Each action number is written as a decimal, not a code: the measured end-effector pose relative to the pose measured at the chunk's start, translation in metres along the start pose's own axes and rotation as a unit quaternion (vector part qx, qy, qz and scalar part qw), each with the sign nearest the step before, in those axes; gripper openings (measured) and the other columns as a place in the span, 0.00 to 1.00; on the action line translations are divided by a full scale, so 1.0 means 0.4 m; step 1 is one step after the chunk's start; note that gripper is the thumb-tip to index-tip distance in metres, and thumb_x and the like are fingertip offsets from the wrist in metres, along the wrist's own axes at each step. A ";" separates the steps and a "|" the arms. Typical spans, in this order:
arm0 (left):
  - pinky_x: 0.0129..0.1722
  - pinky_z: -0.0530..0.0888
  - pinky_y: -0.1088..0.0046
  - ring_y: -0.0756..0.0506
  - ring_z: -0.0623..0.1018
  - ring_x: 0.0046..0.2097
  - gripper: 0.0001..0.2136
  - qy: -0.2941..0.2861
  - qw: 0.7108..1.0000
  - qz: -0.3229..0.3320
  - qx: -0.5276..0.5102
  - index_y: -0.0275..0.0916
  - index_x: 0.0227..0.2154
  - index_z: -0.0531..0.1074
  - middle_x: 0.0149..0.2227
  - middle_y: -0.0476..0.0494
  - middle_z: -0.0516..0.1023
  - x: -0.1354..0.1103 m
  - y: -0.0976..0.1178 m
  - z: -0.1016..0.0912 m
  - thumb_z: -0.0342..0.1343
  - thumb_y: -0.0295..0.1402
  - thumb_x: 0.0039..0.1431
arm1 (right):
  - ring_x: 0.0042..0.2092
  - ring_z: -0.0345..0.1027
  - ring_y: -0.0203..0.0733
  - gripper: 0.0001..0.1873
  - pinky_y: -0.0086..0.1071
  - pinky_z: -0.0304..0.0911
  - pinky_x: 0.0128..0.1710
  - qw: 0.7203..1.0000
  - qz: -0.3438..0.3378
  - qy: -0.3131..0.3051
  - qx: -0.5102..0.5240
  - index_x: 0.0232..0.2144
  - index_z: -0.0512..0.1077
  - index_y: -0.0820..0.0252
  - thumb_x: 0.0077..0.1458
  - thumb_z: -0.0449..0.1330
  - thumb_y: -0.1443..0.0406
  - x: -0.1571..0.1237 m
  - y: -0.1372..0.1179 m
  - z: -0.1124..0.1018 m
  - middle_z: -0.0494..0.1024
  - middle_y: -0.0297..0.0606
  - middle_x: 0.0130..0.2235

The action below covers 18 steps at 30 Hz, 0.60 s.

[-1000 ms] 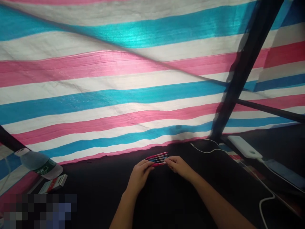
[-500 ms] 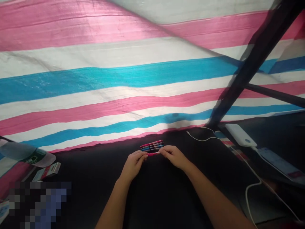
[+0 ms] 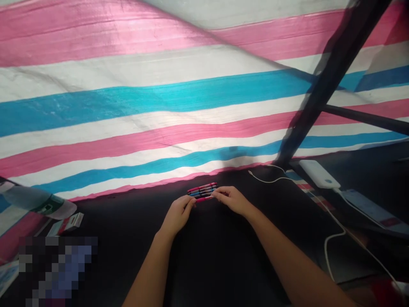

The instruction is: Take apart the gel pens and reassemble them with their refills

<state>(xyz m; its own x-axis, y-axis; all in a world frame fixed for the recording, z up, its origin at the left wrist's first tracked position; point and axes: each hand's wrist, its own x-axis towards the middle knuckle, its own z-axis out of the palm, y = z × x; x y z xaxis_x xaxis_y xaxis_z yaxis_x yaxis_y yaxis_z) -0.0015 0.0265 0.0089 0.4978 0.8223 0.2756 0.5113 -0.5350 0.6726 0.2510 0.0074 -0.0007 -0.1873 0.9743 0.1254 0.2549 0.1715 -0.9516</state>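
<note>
Several pens (image 3: 202, 190), pink, blue and dark, lie side by side in a short row on a black surface (image 3: 223, 256). My left hand (image 3: 177, 214) pinches the left end of the nearest pink pen, fingers closed together. My right hand (image 3: 232, 198) pinches the right end of the same row, fingers curled. Both forearms reach in from the bottom edge.
A striped pink, white and blue tarp (image 3: 159, 106) rises right behind the pens. A plastic bottle (image 3: 38, 204) and a small box (image 3: 67, 223) lie at the left. A white power bank (image 3: 319, 174) with white cables (image 3: 332, 243) sits at the right, beside dark poles (image 3: 329, 81).
The view has tilted so the pens and hands sit higher in the picture. Both hands stay at the ends of the pen row, pinching closer on it.
</note>
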 end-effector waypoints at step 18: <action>0.44 0.73 0.66 0.42 0.79 0.42 0.10 -0.009 0.996 0.031 0.084 0.45 0.48 0.77 0.45 0.45 0.83 -0.009 0.000 0.030 0.54 0.36 0.70 | 0.29 0.66 0.39 0.17 0.32 0.62 0.30 1.000 -0.027 -0.001 -0.009 0.39 0.80 0.58 0.62 0.61 0.52 0.001 0.018 0.017 0.76 0.34 0.31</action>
<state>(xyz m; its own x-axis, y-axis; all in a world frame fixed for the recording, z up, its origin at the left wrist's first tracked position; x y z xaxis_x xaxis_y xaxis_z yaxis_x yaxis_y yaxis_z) 0.0051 0.0214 -0.0003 0.5437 0.7841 0.2995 0.5885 -0.6105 0.5301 0.2464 0.0079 -0.0092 -0.2033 0.9634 0.1750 0.2616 0.2256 -0.9384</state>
